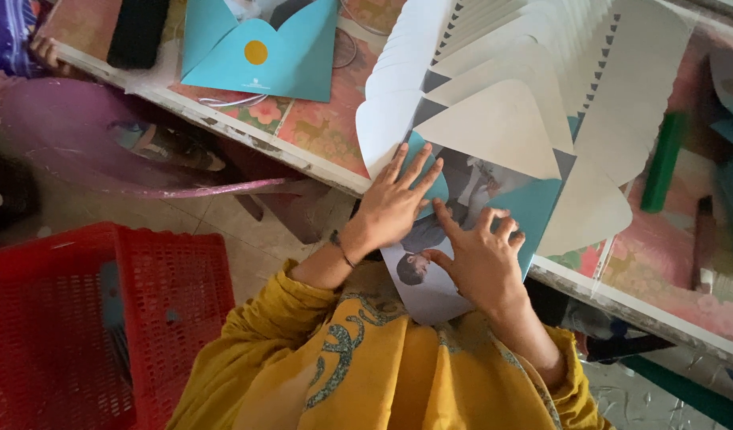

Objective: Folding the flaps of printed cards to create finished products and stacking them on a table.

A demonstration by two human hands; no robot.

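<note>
Both grips, left hand (392,203) and right hand (479,256), press flat-fingered on the teal envelope (533,211), photo card (430,279) inside.

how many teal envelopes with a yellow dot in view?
1: a teal envelope with a yellow dot lies open at the table's far edge, top centre-left. The teal card under both hands shows no dot; others may be hidden.

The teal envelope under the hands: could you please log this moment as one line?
left hand: flat on teal envelope | right hand: pressing photo card | stack of white envelopes behind
</note>
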